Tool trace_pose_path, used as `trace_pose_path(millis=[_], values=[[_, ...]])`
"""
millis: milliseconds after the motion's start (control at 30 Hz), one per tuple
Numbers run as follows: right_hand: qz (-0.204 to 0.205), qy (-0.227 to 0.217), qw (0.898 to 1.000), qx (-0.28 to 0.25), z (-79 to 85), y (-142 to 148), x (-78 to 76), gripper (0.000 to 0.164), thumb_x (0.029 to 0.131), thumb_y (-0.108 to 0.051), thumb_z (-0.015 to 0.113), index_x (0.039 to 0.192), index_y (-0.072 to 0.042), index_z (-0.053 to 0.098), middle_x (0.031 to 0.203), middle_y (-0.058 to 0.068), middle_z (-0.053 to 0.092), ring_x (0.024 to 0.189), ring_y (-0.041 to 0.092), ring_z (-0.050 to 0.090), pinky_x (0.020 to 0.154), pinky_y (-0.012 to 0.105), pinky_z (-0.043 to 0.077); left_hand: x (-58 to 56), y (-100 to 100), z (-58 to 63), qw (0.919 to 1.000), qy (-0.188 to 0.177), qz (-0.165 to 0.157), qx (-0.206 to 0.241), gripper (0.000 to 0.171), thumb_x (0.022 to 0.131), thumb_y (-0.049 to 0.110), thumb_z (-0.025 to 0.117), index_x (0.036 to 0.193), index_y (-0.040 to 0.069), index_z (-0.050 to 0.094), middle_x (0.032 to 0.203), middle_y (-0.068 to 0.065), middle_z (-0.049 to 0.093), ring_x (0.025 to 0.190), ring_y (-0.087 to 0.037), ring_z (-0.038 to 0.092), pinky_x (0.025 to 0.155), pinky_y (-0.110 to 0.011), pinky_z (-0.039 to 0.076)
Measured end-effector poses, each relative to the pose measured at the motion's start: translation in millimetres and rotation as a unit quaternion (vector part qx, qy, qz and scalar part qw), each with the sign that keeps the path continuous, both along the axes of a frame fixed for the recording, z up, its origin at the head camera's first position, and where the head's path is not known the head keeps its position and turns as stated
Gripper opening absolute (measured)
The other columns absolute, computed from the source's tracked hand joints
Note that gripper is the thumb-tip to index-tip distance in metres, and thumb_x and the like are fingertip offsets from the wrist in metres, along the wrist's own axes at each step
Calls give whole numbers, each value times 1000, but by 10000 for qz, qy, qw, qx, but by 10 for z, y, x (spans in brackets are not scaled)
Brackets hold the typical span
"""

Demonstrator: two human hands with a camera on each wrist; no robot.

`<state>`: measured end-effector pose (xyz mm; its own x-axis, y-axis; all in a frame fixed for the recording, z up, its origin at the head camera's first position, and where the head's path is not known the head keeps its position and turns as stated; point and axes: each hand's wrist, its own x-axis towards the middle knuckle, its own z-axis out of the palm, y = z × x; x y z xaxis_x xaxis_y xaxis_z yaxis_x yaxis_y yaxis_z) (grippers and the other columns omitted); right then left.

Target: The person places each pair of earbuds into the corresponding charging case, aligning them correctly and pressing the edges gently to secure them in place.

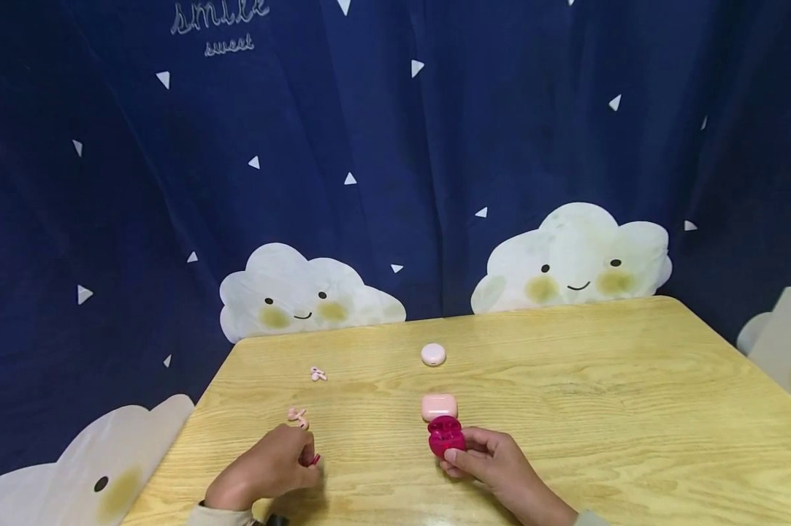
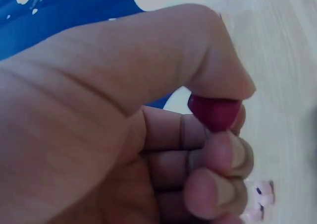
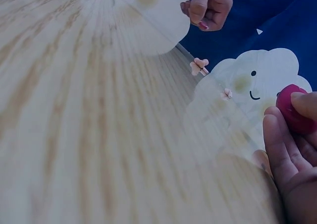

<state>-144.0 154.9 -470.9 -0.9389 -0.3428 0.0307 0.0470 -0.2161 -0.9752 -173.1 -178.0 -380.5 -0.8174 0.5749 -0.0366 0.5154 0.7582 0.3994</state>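
Observation:
My left hand (image 1: 270, 464) pinches a small crimson earbud (image 2: 217, 112) between thumb and fingers at the table's left. Most of the earbud is covered by the fingers; a rounded end shows in the left wrist view. On the right, my right hand (image 1: 500, 471) grips a crimson earbud case (image 1: 446, 441) with its lid raised and its inside facing me, the thumb along its front. Just behind it lies a light pink rectangular case (image 1: 439, 405) with its lid down. Just beyond the left hand rests a pair of pale pink earbuds (image 1: 298, 416).
Farther back on the wooden table (image 1: 566, 380) are a round pale pink case (image 1: 433, 354) and, to its left, another pair of pale pink earbuds (image 1: 318, 374). A dark blue curtain (image 1: 369, 146) with cloud prints hangs behind the table and at its sides.

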Motion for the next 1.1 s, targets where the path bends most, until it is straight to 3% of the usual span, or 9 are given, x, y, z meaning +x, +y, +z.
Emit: trace_pose_path(millis=[300, 400, 733, 967, 1100], values=[[-28, -2, 10000, 33, -8, -13, -13, 41, 83, -12, 64, 114, 12, 51, 104, 23, 60, 92, 31, 62, 79, 35, 50, -92, 139, 151, 9976, 617, -308, -54, 27, 77, 7, 60, 56, 16, 45, 51, 15, 31, 47, 1, 27, 45, -16, 25], [-19, -42, 10000, 7, -18, -20, -8, 42, 83, -12, 63, 115, 13, 50, 104, 23, 60, 92, 32, 62, 79, 35, 50, -120, 178, 192, 9980, 547, -312, -32, 26, 81, 9, 60, 58, 16, 49, 52, 14, 36, 47, 2, 30, 44, -17, 28], [-26, -105, 9999, -66, -2, -42, -13, 42, 84, -11, 63, 115, 13, 50, 105, 26, 59, 93, 31, 61, 80, 36, 49, -215, 363, 332, 9966, 813, -88, -94, 18, 83, 21, 64, 65, 19, 61, 58, 15, 51, 48, 1, 40, 48, -20, 37], [25, -139, 9998, -152, 12, -15, -9, 43, 84, -10, 62, 116, 15, 48, 107, 25, 58, 94, 32, 61, 81, 36, 49, -256, 525, 362, 9962, 849, -190, -81, 10, 82, 17, 63, 73, 14, 67, 61, 13, 55, 49, 1, 43, 48, -19, 38], [39, -129, 9998, -155, 14, 2, -6, 43, 84, -10, 62, 117, 15, 47, 108, 25, 58, 95, 32, 60, 82, 36, 48, -273, 594, 351, 9944, 1043, -167, -47, 9, 82, 14, 61, 75, 13, 68, 62, 12, 55, 51, 1, 44, 51, -19, 40]])
